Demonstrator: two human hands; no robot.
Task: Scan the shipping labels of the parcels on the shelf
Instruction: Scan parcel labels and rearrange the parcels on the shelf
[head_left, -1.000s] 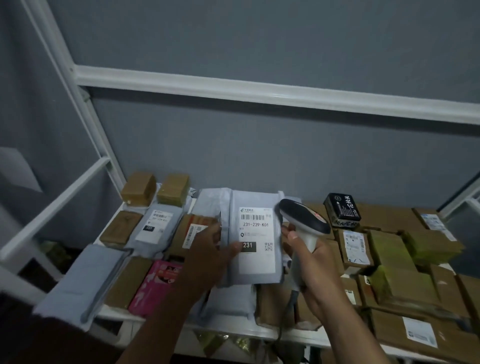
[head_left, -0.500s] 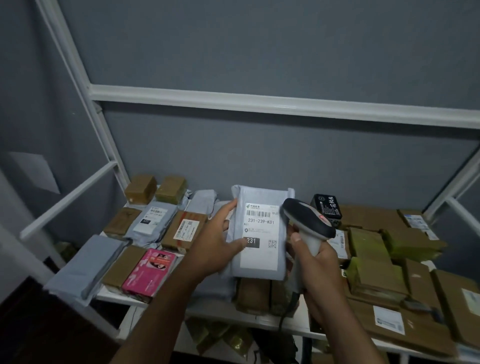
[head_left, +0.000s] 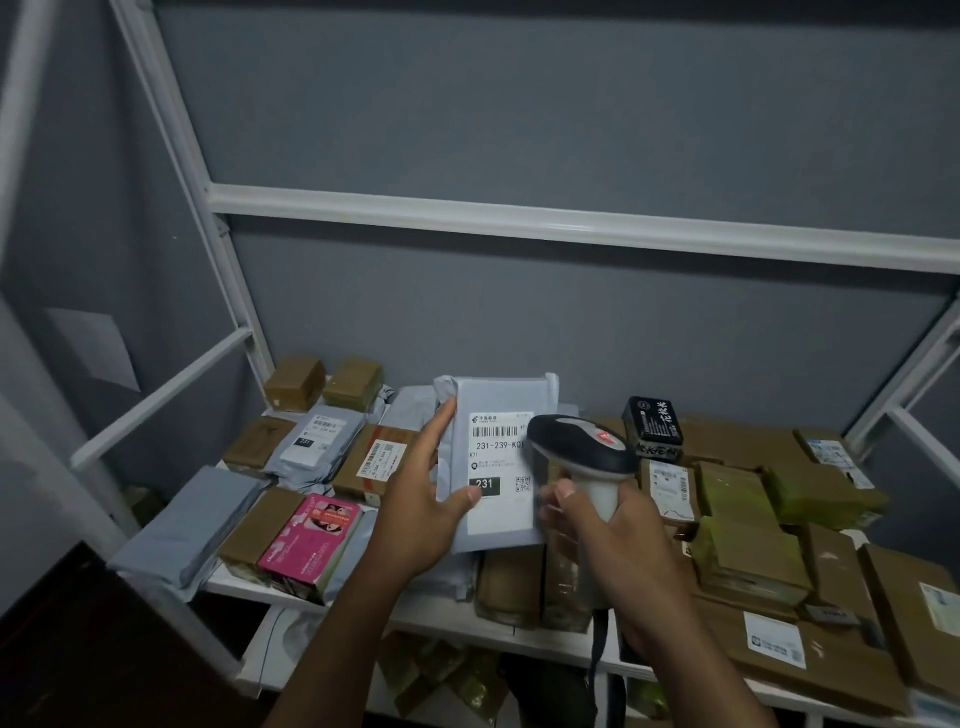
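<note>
My left hand (head_left: 423, 512) holds a grey mailer parcel (head_left: 493, 530) upright above the shelf, thumb on its front and fingers along its left edge. Its white shipping label (head_left: 496, 457) faces me, with a barcode, "231-239-K01" and a black "231" box. My right hand (head_left: 618, 540) grips the handle of a black and grey barcode scanner (head_left: 582, 449). The scanner head covers the label's right edge, its nose close to the barcode. A cable hangs from the handle.
The white shelf (head_left: 431, 613) is packed with parcels: grey mailers (head_left: 317, 441) and a pink box (head_left: 311, 535) at left, brown cartons (head_left: 753, 551) at right, a black box (head_left: 652, 423) behind the scanner. White frame bars (head_left: 519, 218) cross above.
The scanner head has moved left, over the label's right edge. My left hand has shifted its hold, fingers now up along the mailer's left edge. The view has tilted upward.
</note>
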